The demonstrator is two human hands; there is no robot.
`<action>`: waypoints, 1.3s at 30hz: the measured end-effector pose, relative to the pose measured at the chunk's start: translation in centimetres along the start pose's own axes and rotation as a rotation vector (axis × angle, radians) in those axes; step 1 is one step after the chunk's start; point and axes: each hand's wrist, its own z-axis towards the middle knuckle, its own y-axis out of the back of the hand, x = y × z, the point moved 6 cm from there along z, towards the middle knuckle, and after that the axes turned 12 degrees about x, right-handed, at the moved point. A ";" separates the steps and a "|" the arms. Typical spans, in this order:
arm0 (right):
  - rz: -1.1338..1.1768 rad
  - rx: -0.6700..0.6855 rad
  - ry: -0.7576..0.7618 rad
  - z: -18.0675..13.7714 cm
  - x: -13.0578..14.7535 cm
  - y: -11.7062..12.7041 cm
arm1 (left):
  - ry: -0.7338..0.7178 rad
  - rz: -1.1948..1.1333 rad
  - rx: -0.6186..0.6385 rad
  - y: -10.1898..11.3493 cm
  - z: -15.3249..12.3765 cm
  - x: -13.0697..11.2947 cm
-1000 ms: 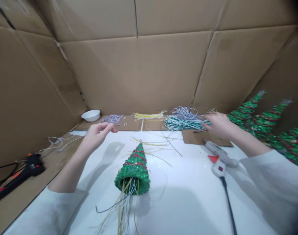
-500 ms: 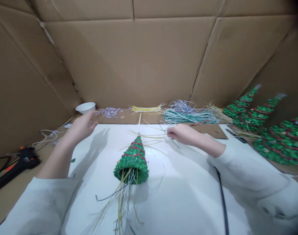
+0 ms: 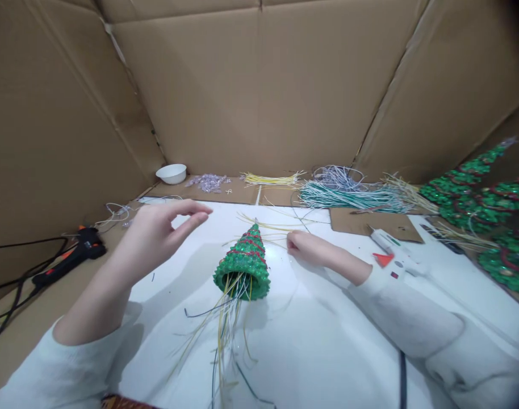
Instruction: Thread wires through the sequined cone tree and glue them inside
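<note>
No text can be read; the small marks on the black glue gun (image 3: 86,246) cannot be made out.

Cool, fairly even light fills the scene, apparently from above, its source out of view. The white counter (image 3: 310,363) is brightest, with a faint sheen beside the beaded tree (image 3: 245,258), whose beads catch small glints. The cardboard walls (image 3: 293,96) look duller, darkening toward the left. Soft-edged grey shadows lie on the counter near both hands (image 3: 153,238). Wide-angle distortion skews the wall seams and stretches the sleeves (image 3: 417,318). A blurred black patch covers the upper right corner. Overall detail is soft; thin wire ends (image 3: 178,363) smear, and the white glue gun (image 3: 402,264) looks washed out.
</note>
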 end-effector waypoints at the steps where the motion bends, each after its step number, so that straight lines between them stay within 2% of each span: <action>1: 0.003 0.006 0.003 0.0 -0.1 -0.1 | -0.013 -0.016 0.009 -0.3 -0.3 -0.1; 5: 0.005 0.005 -0.010 -0.7 -0.2 0.3 | 0.015 -0.113 0.063 -1.9 -0.6 0.2; 9: 0.056 0.001 -0.047 -2.4 -0.9 2.0 | 0.043 -0.224 0.094 -3.6 -0.4 0.9; 14: 0.132 -0.030 -0.021 -4.6 -2.2 4.8 | -0.002 -0.358 0.100 -4.9 -0.5 1.5; 18: 0.283 -0.074 -0.037 -6.6 -4.2 7.0 | -0.091 -0.388 0.206 -5.8 -0.7 1.5; 26: 0.403 -0.364 -0.241 -11.0 -9.2 10.1 | -0.331 -0.364 0.320 -7.6 -1.5 0.8; 31: 0.571 -0.662 -0.320 -11.8 -10.2 11.1 | -0.302 -0.265 0.359 -8.7 -2.1 0.5; 35: 0.724 -0.769 -0.283 -11.8 -9.7 11.1 | -0.253 -0.286 0.387 -9.9 -2.5 0.6; 39: 0.884 -0.897 -0.117 -12.6 -9.8 11.6 | -0.263 -0.235 0.399 -10.9 -2.8 0.3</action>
